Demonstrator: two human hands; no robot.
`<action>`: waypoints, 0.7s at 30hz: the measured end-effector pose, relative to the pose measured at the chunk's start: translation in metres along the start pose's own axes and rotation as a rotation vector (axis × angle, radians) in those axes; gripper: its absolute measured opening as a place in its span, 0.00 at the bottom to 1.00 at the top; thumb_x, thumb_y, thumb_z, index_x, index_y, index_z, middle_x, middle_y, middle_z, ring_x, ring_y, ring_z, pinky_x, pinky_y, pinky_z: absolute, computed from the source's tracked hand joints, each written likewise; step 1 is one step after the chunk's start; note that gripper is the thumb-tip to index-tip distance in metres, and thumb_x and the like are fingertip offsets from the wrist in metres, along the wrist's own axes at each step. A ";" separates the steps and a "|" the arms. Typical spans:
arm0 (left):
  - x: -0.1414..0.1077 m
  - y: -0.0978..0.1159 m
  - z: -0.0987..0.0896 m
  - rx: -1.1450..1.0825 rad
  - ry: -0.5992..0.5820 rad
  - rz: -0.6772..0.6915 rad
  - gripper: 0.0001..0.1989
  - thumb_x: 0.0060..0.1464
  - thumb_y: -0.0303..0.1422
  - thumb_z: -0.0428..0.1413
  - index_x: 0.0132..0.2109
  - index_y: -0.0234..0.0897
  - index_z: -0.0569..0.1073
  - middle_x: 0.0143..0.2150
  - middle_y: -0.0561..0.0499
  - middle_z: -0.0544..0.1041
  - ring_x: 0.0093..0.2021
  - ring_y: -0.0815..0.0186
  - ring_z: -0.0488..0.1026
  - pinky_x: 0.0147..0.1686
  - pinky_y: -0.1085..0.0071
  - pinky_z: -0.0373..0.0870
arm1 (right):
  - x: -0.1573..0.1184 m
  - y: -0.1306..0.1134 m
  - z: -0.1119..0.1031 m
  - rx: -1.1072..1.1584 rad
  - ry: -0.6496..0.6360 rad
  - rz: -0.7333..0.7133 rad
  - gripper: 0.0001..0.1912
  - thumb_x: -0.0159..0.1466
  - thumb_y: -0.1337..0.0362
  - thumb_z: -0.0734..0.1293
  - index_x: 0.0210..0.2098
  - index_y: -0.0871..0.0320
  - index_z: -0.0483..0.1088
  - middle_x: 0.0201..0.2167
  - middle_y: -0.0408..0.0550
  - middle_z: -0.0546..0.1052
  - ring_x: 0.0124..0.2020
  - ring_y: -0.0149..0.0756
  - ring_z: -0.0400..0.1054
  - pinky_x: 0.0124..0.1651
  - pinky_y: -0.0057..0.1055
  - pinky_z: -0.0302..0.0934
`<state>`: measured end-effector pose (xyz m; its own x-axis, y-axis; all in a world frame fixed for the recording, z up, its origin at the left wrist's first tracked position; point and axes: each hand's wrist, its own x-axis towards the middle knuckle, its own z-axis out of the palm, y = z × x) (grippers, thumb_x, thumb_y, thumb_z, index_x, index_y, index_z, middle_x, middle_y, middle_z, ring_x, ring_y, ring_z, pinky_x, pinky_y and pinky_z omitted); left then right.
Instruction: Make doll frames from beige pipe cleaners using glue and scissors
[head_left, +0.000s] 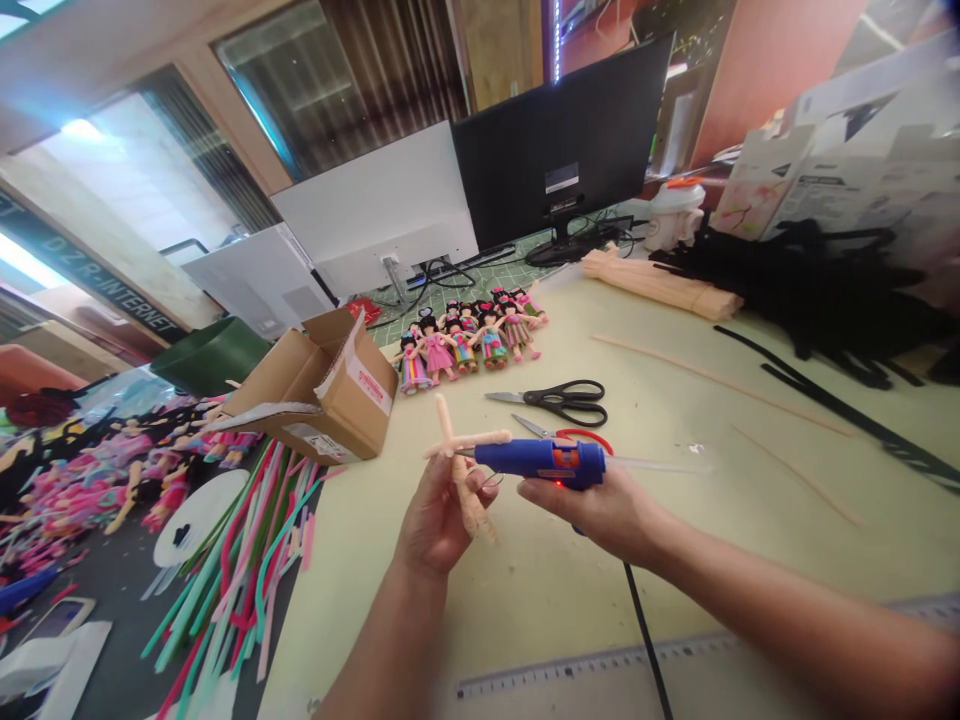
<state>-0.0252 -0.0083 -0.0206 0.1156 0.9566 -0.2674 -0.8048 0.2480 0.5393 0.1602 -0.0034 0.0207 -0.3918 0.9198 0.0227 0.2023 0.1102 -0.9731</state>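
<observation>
Cream fuzzy stems (486,438) are forming a cross-shaped figure (465,490), limbs shaped but seemingly lacking the hair and clothes the colourful dolls (461,342) are wearing. The left hand (435,522) is pinching it, fingers narrow, above the pale-yellow tabletop (375,600); the right hand (611,512) is gripping a blue plastic glue gun (517,458), nozzle (466,453) at the crossing.

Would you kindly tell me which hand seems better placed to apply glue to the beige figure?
Probably the right hand: it grips the blue glue gun, whose nozzle points at the beige figure, while the left hand holds that figure.
</observation>
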 end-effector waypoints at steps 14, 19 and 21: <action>0.000 0.001 0.001 -0.006 -0.001 0.000 0.10 0.46 0.34 0.64 0.31 0.32 0.74 0.23 0.55 0.67 0.25 0.73 0.65 0.30 0.72 0.66 | 0.000 0.001 0.001 -0.012 0.009 0.013 0.10 0.58 0.58 0.66 0.35 0.55 0.76 0.25 0.41 0.75 0.23 0.30 0.63 0.23 0.25 0.55; 0.000 0.001 0.001 -0.010 -0.001 0.005 0.09 0.47 0.34 0.64 0.30 0.32 0.73 0.24 0.55 0.68 0.25 0.74 0.65 0.30 0.72 0.66 | 0.000 0.002 0.000 0.005 0.020 0.013 0.11 0.57 0.57 0.67 0.36 0.56 0.76 0.25 0.42 0.75 0.24 0.31 0.65 0.22 0.25 0.55; 0.000 0.001 0.001 -0.013 -0.002 0.006 0.09 0.47 0.34 0.63 0.30 0.32 0.73 0.24 0.55 0.68 0.25 0.74 0.65 0.30 0.72 0.66 | 0.000 0.003 0.001 0.004 0.023 0.013 0.11 0.57 0.57 0.67 0.35 0.56 0.75 0.24 0.42 0.75 0.24 0.31 0.65 0.23 0.25 0.55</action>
<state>-0.0253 -0.0084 -0.0196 0.1114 0.9584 -0.2627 -0.8132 0.2399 0.5303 0.1602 -0.0030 0.0175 -0.3689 0.9294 0.0150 0.2038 0.0966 -0.9742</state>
